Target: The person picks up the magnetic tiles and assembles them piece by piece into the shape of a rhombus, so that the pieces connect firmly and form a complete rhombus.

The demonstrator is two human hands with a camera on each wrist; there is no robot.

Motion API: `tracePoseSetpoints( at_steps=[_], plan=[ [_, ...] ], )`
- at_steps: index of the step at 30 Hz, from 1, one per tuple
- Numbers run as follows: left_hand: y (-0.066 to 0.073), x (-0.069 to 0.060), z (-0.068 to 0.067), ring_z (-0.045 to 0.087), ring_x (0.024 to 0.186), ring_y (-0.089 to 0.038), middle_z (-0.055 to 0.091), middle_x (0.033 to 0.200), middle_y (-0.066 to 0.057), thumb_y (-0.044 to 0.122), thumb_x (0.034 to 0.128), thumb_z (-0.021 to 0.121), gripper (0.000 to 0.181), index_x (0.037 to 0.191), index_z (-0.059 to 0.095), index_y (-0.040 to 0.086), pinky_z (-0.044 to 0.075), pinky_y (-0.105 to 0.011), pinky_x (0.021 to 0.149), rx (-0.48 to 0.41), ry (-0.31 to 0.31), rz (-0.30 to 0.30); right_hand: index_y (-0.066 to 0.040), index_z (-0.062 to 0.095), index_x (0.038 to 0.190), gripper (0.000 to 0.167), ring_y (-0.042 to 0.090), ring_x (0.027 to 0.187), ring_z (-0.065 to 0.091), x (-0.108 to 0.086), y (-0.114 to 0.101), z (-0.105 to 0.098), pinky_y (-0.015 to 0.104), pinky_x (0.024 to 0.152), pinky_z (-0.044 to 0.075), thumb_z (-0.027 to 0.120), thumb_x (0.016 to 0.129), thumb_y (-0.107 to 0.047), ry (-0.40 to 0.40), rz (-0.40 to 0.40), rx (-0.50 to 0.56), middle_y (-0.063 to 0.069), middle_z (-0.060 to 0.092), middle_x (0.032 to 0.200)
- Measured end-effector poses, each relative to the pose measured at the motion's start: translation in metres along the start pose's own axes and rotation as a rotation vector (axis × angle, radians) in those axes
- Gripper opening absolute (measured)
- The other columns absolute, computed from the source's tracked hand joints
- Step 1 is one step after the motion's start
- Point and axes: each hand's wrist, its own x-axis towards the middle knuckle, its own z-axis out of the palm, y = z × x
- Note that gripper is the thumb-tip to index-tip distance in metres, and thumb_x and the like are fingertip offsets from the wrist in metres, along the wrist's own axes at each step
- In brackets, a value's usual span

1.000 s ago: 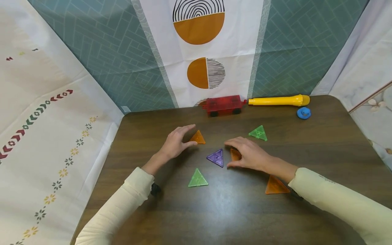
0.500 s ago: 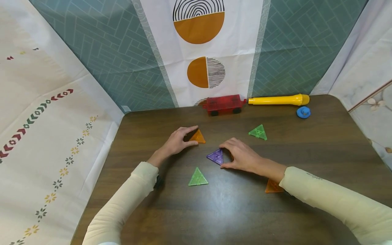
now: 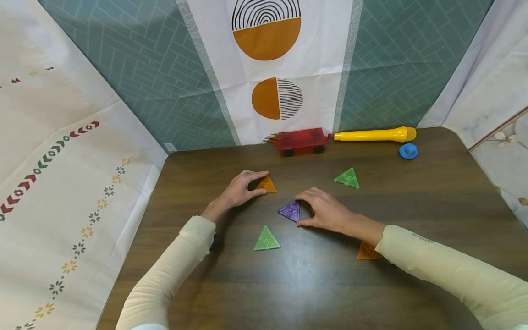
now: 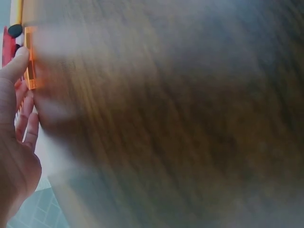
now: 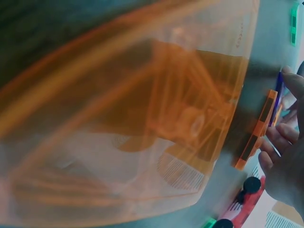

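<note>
My left hand (image 3: 238, 190) has its thumb and forefinger at two sides of an orange triangular magnetic tile (image 3: 268, 184), pinching it on the table. In the left wrist view the thumb touches that orange tile (image 4: 30, 59). My right hand (image 3: 323, 208) pinches a purple triangular tile (image 3: 291, 211) by two corners, between thumb and fingertips. Under its palm lies a second orange tile (image 5: 256, 130), mostly hidden in the head view. A green tile (image 3: 266, 239) lies nearer me, between the hands. Both pinched tiles lie flat and apart.
A third orange tile (image 3: 367, 251) lies under the right forearm, partly covered. Another green tile (image 3: 348, 178) lies beyond the right hand. Along the back edge stand a red wheeled car base (image 3: 302, 141), a yellow toy microphone (image 3: 375, 134) and a blue rubber duck (image 3: 409, 151).
My right hand has moved left from the orange tile to the purple tile and its fingers now meet the corners. The left hand has come slightly further right, closing on its orange tile.
</note>
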Motion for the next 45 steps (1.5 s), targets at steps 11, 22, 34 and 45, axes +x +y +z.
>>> tracePoseSetpoints(
  at_steps=[11,22,34,45],
  plan=[
    [0.003,0.007,-0.003,0.057,0.119,-0.025,0.067,0.139,-0.003,0.027,0.0946,0.085,0.053,0.142,0.066,0.014,0.049,-0.043,0.104,0.038,-0.002,0.067,-0.004,0.07,0.134,0.068,0.03,0.123,0.063,0.001,0.002,0.0,0.053,0.108,0.051,0.094,0.082,-0.043,-0.005,-0.017,0.006,0.01,0.07,0.133],
    [0.011,0.008,-0.008,0.062,0.115,-0.023,0.06,0.137,-0.007,0.019,0.0908,0.088,0.063,0.146,0.06,0.008,0.055,-0.04,0.098,-0.08,-0.079,-0.005,-0.004,0.069,0.135,0.07,0.031,0.123,0.063,0.0,0.001,-0.001,0.053,0.108,0.051,0.093,0.083,-0.043,-0.013,-0.004,0.004,0.011,0.07,0.134],
    [0.015,0.0,-0.008,0.068,0.107,-0.024,0.07,0.122,-0.009,0.014,0.0909,0.087,0.057,0.142,0.063,0.006,0.057,-0.039,0.098,-0.186,-0.057,-0.074,-0.004,0.069,0.136,0.07,0.031,0.125,0.063,0.0,0.0,0.0,0.053,0.108,0.051,0.093,0.083,-0.043,-0.019,0.01,0.0,0.011,0.069,0.135],
    [0.024,-0.007,-0.004,0.074,0.096,-0.021,0.077,0.111,-0.007,0.008,0.0943,0.082,0.027,0.12,0.077,0.007,0.062,-0.033,0.084,-0.3,0.092,-0.111,-0.005,0.069,0.137,0.07,0.03,0.126,0.062,-0.001,0.0,0.0,0.052,0.109,0.05,0.092,0.084,-0.043,-0.019,0.012,-0.007,0.011,0.069,0.136]
  ],
)
